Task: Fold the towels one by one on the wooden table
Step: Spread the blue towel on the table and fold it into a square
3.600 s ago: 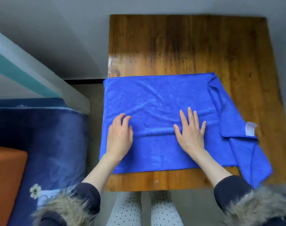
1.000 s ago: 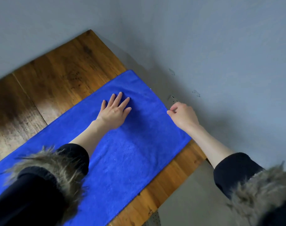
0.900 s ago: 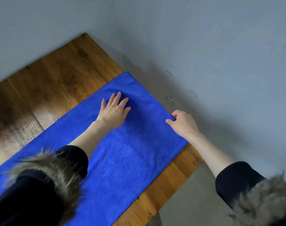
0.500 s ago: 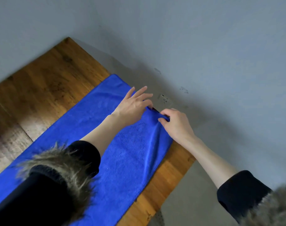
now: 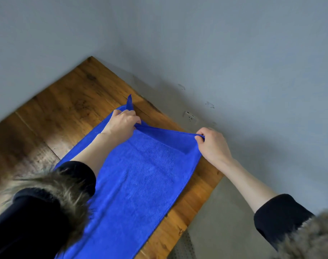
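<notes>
Blue microfibre towel (image 5: 140, 184) lies as a long folded strip along the wooden worktop (image 5: 66, 101), running from the bottom-left of the view up toward the far right corner, near the worktop's right edge. Both hands are at the strip's far end & have it lifted off the wood. Left hand (image 5: 122, 124) is knuckles-up, fingers curled round the far-left corner of the towel, w/ a little tail of blue cloth sticking up past the knuckles. Right hand (image 5: 211, 144) pinches the far-right corner betw. thumb & curled fingers, right at the worktop's edge. Betw. the two hands the towel's end edge is pulled taut in a near-straight line, and just behind that edge the cloth dips in a shallow pocket before flattening onto the strip. Rest of the towel lies flat on the wood, a few faint creases lengthwise. Both forearms are bare up to dark sleeves w/ shaggy fur cuffs (image 5: 62, 195); the left sleeve covers the near part of the strip. Grey wall (image 5: 234, 53) closes in behind & to the right, w/ a white wall socket (image 5: 190, 117) low down near the worktop's far corner. Grey floor (image 5: 224, 230) shows beyond the right edge.
</notes>
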A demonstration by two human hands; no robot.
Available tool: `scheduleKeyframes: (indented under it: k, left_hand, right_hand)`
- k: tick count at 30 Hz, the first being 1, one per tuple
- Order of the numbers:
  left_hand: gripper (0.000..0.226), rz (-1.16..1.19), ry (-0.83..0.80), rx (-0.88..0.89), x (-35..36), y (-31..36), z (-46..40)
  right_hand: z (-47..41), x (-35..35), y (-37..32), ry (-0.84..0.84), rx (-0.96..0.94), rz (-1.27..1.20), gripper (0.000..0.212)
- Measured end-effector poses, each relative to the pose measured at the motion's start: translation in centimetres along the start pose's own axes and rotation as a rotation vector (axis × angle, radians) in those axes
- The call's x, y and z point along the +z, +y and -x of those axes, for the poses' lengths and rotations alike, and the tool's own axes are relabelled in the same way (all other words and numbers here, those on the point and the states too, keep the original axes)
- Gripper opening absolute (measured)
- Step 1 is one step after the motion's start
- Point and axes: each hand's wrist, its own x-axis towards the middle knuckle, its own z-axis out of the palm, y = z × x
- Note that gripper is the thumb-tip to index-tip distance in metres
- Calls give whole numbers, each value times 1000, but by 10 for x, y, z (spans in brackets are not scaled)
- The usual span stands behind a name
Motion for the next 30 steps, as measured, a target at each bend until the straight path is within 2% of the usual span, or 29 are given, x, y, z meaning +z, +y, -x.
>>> scheduleKeyframes:
  k: [7,10,13,17,23,27,30]
  left_hand:
    - [24,1,200,-64,-36,-26,52]
    - [15,7,221,-8,-48,-40,94]
    - [16,48,283,63,-65,-53,141]
    - [13,111,387,114,-83,-72,212]
    - [15,212,440,102,-74,-92,323]
    - [17,232,441,31,-63,-120,389]
    - [18,189,420,4,-53,-138,429]
  right_hand:
    - [41,-18,-35,118,11,-83,8]
    - [75,-16,-60,137,-24,-102,7]
    - [117,-11,-89,213,-48,-135,4]
    - [184,9,-136,258,-116,-177,12]
    - [269,48,-194,132,-185,-165,3]
    - [320,80,-228,-38,-265,-160,4]
    - [346,105,-244,-241,-295,-137,11]
